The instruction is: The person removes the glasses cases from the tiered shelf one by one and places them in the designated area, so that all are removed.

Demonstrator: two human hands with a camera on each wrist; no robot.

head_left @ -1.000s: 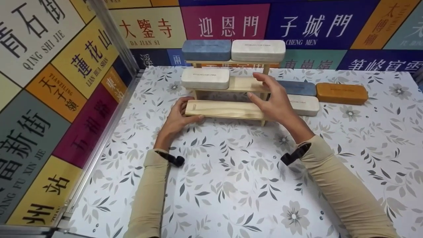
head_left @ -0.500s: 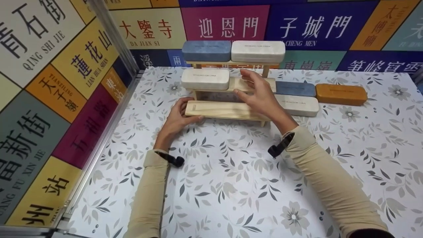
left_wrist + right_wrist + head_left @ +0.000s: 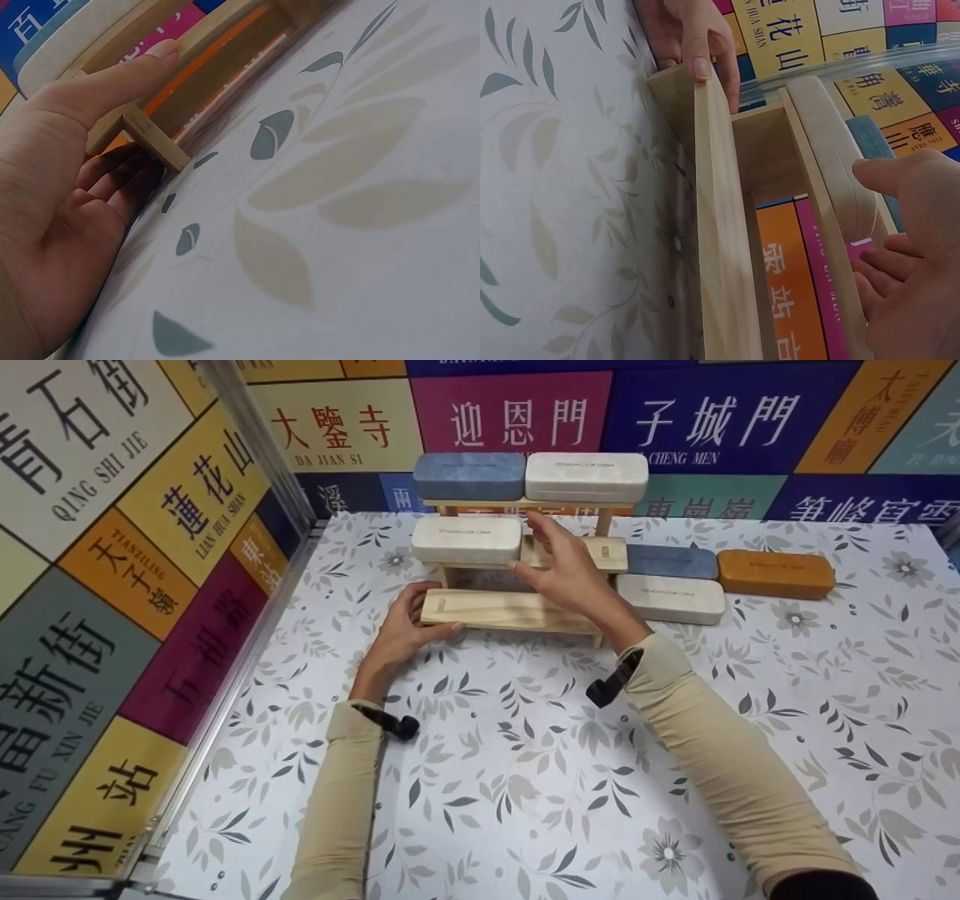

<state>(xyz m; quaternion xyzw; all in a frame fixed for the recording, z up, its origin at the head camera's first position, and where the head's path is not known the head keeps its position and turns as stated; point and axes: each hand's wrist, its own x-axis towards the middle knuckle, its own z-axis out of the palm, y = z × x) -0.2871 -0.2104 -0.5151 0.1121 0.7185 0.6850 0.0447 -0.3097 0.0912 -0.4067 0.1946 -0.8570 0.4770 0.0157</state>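
A tiered wooden stand (image 3: 510, 609) holds oblong cases, which look like glasses cases. My left hand (image 3: 405, 630) grips the left end of its lowest board, thumb on the front; in the left wrist view its other fingers go behind the wood. On the middle board sits a white case (image 3: 466, 538). My right hand (image 3: 571, 574) reaches over that board, thumb and fingers apart at the case's right end. One digit overlaps the case (image 3: 832, 150) in the right wrist view; whether it touches is hard to tell. A blue case (image 3: 469, 476) and another white case (image 3: 587, 477) share the top board.
Right of the stand, a blue case (image 3: 673, 561), a white case (image 3: 671, 600) and an orange-brown case (image 3: 776, 574) lie on the flower-patterned table (image 3: 510, 780). Panels with lettering (image 3: 510, 416) rise behind, and a metal-framed panel wall (image 3: 202, 607) stands at the left.
My right hand has moved left along the middle board, from its right end to the white case. The left hand keeps its grip on the stand, and the cases have not moved.
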